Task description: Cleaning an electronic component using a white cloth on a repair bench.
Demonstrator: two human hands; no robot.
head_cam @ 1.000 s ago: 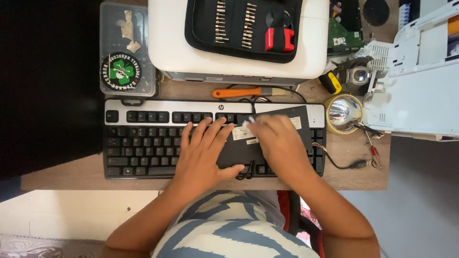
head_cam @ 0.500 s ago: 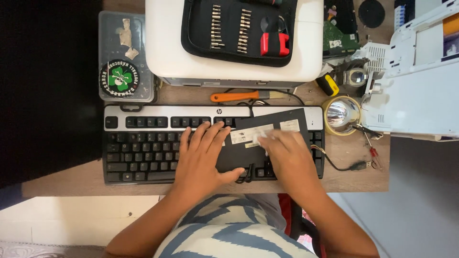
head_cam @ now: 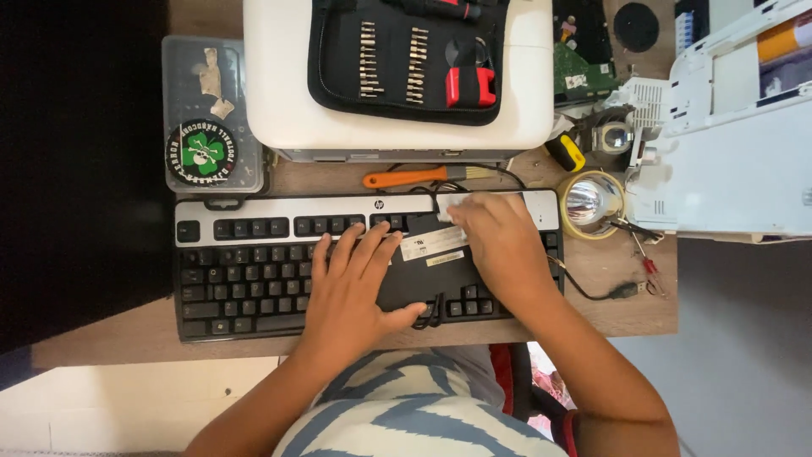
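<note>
black flat device lying label-side up on the right half of the keyboard, long axis running left to right along the key rows, tilted a little so the right end sits higher toward the silver top strip. two pale stickers on its face, slanted the same way. short black cable looping off its lower edge near the keyboard's front edge.

left hand pressed flat, fingers spread, palm over the left part of the device and the keys beside it, thumb stretched along the device's lower edge; bracing rather than gripping. right hand curled over the device's upper right corner, fingertips pinching a small white cloth or wipe against that corner.

keyboard lying across a wooden desk, long side parallel to the front edge. just behind it, an orange-handled brush lying left to right, bristles toward the right. behind that, a white box-like machine carrying an open black tool kit with rows of bits and a red-handled tool. left of the machine, a clear plastic case with a round green and black sticker. right of the keyboard, a roll of tape with something shiny in its middle, a thin cable with a plug, small clips, and a yellow-and-black tool. green circuit board behind, white plastic housing at far right. hands and forearms covering most of the device's right side.
</note>
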